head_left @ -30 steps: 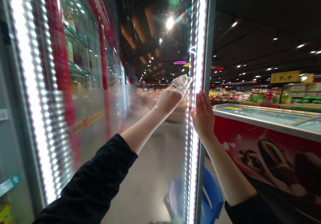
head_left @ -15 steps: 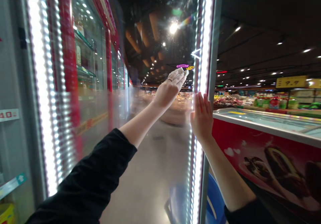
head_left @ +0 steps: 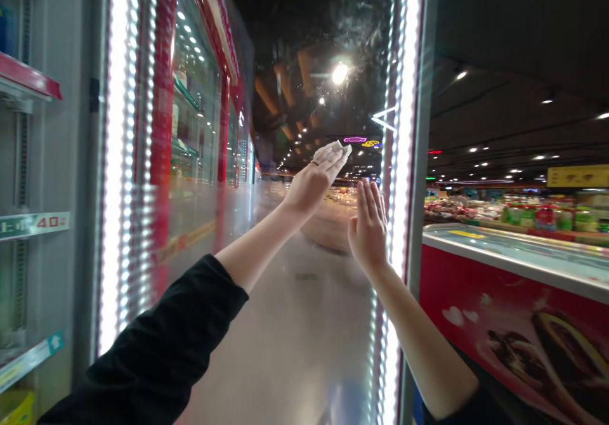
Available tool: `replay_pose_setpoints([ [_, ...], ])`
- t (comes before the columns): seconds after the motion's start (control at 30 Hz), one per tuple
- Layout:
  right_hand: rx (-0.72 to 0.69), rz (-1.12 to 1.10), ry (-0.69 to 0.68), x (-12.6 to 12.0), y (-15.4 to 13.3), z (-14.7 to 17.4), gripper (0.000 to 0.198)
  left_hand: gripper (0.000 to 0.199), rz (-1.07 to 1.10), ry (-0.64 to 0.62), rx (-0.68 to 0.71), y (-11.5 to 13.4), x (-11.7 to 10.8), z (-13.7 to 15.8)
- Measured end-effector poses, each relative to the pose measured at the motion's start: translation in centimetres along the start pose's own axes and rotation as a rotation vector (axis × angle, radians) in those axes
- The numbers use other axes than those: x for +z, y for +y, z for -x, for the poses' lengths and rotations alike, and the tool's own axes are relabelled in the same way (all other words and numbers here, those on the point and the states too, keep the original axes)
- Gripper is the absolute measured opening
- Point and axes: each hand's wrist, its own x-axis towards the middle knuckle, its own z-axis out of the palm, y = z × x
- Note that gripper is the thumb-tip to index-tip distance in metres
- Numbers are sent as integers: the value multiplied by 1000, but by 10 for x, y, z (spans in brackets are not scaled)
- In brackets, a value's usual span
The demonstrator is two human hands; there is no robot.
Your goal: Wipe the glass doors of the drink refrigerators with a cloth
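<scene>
Off-white cloth (head_left: 347, 150); plain black left sleeve (head_left: 162, 336). LED door strip (head_left: 405, 127), brilliant white, edged with white dots. Chest freezer (head_left: 457, 279), red, printed with pale hearts (head_left: 453, 315) and a brown ice-cream picture (head_left: 564, 336).

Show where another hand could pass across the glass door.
Room appears on the glass door above the left hand and white cloth, left of the right light strip, and between the forearms, below the right hand. It is tight between the hands and where the right forearm crosses the strip.

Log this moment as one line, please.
left hand: holding white cloth, at glass door | right hand: open, beside light strip
</scene>
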Motion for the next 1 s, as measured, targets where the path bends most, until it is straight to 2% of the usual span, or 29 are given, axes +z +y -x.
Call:
replay_pose_setpoints([
  [0.13, 35, 10, 27, 12, -10, -1, 101, 71, -35, -52, 129, 15, 3, 27],
  [0.23, 43, 18, -16, 15, -17, -3, 99, 67, -2, -52, 178, -3, -7, 58],
  [0.3, 24, 16, -41, 17, -21, -6, 97, 67, 29, -10, 114, -25, -16, 66],
  [0.37, -3, 9, -60, 19, -27, -12, 95, 70, 50, 39, 9, -45, -22, 62],
  [0.47, -31, 1, -70, 25, -37, -23, 95, 72, 51, 84, -91, -55, -22, 46],
  [0.53, -49, 6, -66, 30, -44, -29, 95, 70, 34, 78, -86, -49, -18, 42],
  [0.6, -56, 12, -59, 34, -50, -33, 94, 67, 17, 46, -35, -42, -17, 50],
  [0.67, -55, 8, -56, 37, -54, -34, 91, 65, 8, 0, 30, -41, -21, 68],
  [0.77, -79, -11, -80, 37, -60, -34, 87, 64, 21, -34, 72, -56, -36, 96],
  [0.9, -116, -30, -118, 40, -69, -38, 88, 69, 40, 11, -14, -83, -50, 98],
  [1.0, -109, -40, -81, 45, -80, -43, 88, 74, 8, 38, -112, -80, -47, 84],
])
